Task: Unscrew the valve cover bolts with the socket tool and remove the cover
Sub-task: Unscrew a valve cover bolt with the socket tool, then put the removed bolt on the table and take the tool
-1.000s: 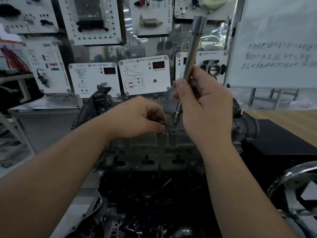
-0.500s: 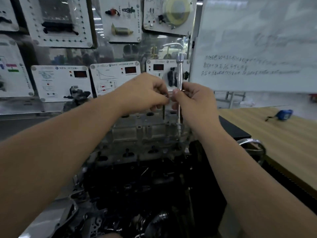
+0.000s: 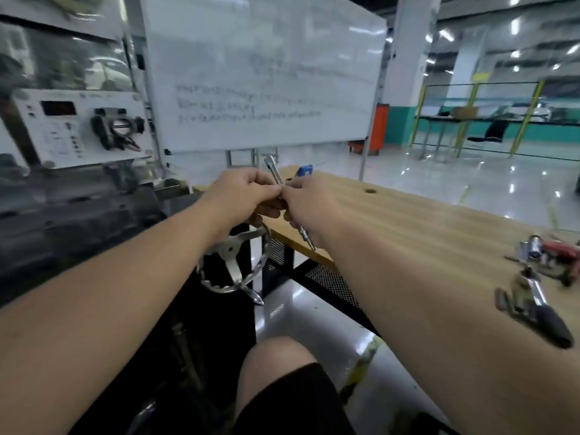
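Note:
The socket tool [image 3: 273, 172] is a slim silver rod, tilted, with its top end above my hands and its tip [image 3: 309, 243] poking out below my right wrist. My right hand [image 3: 309, 204] grips its shaft. My left hand [image 3: 248, 194] has curled fingers that pinch at the same shaft, fingertips meeting those of the right hand. Whether a bolt sits in the left fingers is hidden. Both hands hover over the near corner of the wooden table [image 3: 408, 227]. The dark engine [image 3: 78, 211] lies blurred at the left, away from the hands.
A toothed metal ring [image 3: 233, 265] sits below my hands beside the engine. A ratchet [image 3: 533, 306] and loose sockets [image 3: 546, 252] lie on the table's right. A blue tape measure [image 3: 305, 170] lies behind my hands, a whiteboard [image 3: 260, 73] beyond. My knee [image 3: 279, 368] is below.
My view has swung right, from the engine to the wooden table. Both hands lifted the tool off the engine and carried it to the right, staying together.

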`<control>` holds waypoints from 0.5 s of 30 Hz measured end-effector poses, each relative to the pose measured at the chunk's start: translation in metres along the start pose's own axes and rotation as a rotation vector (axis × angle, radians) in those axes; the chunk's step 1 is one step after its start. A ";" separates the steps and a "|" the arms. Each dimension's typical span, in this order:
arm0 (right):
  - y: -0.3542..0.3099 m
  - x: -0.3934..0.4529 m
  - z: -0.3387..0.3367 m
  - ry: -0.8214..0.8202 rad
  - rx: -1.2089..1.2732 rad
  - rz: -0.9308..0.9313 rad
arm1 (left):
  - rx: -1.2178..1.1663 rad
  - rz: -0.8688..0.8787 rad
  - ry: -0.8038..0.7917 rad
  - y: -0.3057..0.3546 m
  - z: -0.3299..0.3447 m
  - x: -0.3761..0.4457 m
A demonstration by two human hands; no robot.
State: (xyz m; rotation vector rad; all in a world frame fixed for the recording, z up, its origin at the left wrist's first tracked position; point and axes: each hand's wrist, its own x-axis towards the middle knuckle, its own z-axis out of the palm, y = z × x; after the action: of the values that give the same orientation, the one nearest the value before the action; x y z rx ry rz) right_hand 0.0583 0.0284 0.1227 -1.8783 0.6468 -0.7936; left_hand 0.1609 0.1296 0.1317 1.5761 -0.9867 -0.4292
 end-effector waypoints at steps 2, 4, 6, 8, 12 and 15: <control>0.020 -0.002 -0.034 0.036 -0.011 0.069 | 0.044 0.036 -0.073 -0.002 0.041 0.010; 0.038 -0.005 -0.067 0.078 -0.041 0.126 | 0.101 0.077 -0.123 -0.003 0.078 0.017; 0.055 -0.009 -0.100 0.103 -0.077 0.171 | 0.175 0.132 -0.176 -0.003 0.112 0.020; 0.072 -0.012 -0.133 0.137 -0.106 0.214 | 0.232 0.174 -0.239 -0.006 0.144 0.019; 0.097 -0.019 -0.192 0.250 -0.128 0.261 | 0.375 0.240 -0.370 -0.013 0.212 0.014; 0.112 -0.027 -0.225 0.309 -0.180 0.277 | 0.461 0.343 -0.400 -0.016 0.265 0.008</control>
State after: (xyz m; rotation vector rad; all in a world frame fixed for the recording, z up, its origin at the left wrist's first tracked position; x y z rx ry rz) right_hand -0.1403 -0.1240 0.0876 -1.7854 1.1788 -0.8726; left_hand -0.0232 -0.0426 0.0488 1.7100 -1.7291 -0.2914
